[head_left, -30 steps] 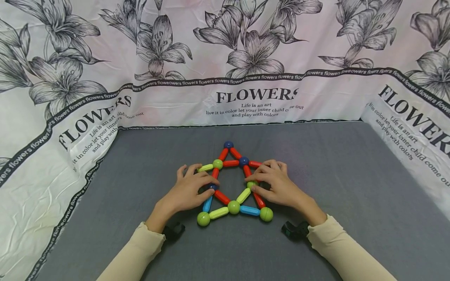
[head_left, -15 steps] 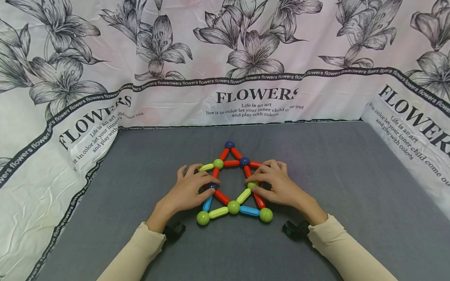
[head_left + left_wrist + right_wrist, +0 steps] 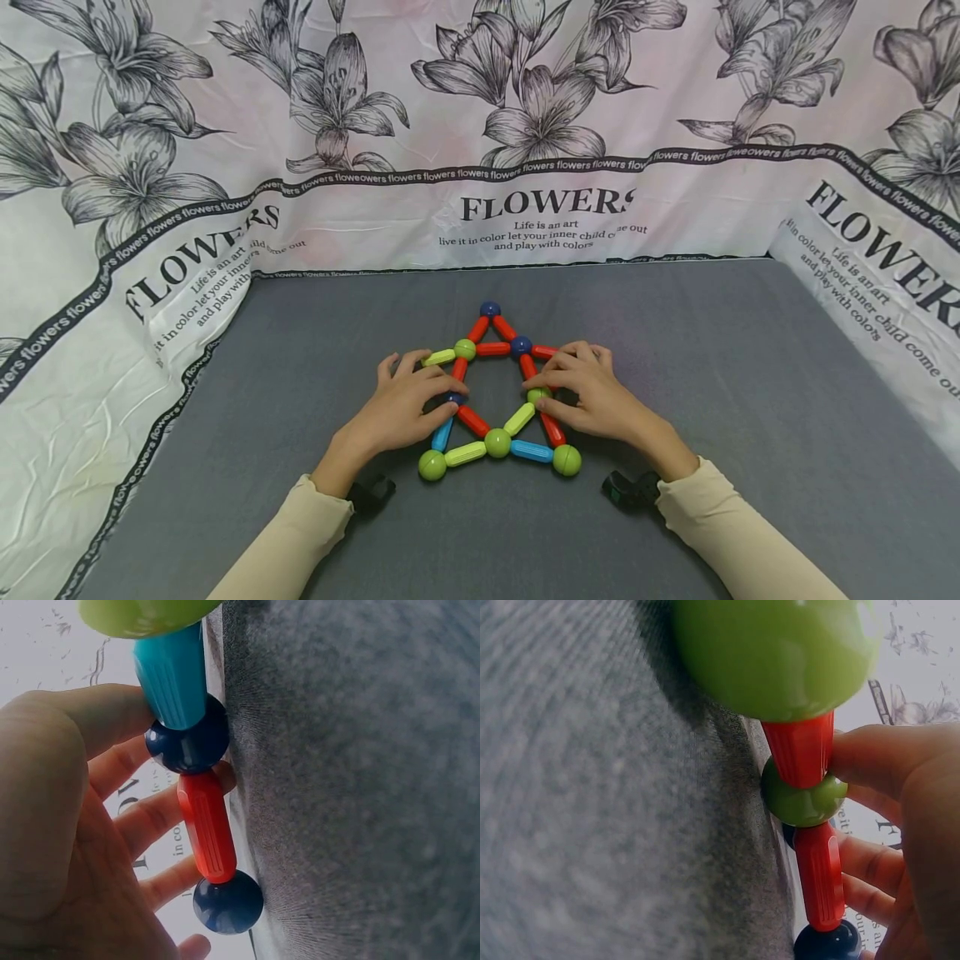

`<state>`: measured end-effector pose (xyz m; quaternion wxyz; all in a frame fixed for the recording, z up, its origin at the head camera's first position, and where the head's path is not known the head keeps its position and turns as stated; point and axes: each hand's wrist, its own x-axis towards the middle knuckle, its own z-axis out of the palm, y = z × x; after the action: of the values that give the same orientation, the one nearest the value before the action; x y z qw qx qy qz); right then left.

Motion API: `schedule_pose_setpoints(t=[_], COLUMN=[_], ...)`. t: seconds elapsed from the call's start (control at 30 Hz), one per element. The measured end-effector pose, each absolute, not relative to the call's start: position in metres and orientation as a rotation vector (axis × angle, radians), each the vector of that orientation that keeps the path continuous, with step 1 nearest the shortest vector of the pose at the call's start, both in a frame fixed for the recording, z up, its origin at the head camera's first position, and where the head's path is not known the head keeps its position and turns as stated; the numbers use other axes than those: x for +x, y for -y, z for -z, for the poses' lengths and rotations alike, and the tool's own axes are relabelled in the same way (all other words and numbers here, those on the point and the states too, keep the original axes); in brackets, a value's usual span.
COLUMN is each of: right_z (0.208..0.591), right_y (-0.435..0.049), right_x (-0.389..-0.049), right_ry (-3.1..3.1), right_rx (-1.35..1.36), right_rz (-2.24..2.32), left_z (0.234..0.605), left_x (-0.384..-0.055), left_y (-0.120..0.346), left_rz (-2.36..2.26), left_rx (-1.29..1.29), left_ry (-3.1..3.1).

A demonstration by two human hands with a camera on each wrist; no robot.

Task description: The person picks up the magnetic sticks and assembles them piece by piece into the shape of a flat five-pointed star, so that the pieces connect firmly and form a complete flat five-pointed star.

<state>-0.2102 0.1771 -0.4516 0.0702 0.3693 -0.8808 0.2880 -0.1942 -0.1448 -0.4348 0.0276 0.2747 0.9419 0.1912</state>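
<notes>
A star-shaped figure of magnetic rods and balls lies flat on the grey cloth. My left hand (image 3: 411,404) pinches a dark blue ball (image 3: 187,742) at the star's left inner corner, its thumb beside a blue rod (image 3: 172,679). On the other side, my right hand (image 3: 588,390) holds a green ball (image 3: 802,796) between thumb and fingers, with red rods (image 3: 820,877) on both sides of it. The star's top is a dark blue ball (image 3: 490,309); its lower tips are green balls (image 3: 432,465). Both side tips are hidden behind the hands in the head view.
The grey cloth (image 3: 480,542) covers the work surface. A white curtain (image 3: 360,221) with printed flowers and lettering borders it at the back and both sides. A black wrist device (image 3: 630,492) sits by each cuff.
The star has shifted very slightly, its top a touch to the right and its lower left tip a touch to the left. Both hands keep the same hold.
</notes>
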Motion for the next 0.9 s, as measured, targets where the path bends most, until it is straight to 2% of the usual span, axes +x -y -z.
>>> schedule_pose_setpoints(t=[0.33,0.63,0.9], right_z=[0.451,0.451,0.459], right_y=[-0.181,-0.208,-0.215], right_x=[-0.214,-0.226,-0.230], right_ry=[2.575,2.678,2.831], right_rx=[1.017,0.618,0.577], right_rz=[-1.001,-1.039,-0.963], left_z=[0.431,0.430,0.439], left_x=[-0.200,-0.209,-0.213], left_y=[0.155,0.180,0.180], left_rz=[-0.653,-0.593,-0.566], left_rx=[0.863,0.548,0.434], left_ry=[-2.944,-3.041,-3.099])
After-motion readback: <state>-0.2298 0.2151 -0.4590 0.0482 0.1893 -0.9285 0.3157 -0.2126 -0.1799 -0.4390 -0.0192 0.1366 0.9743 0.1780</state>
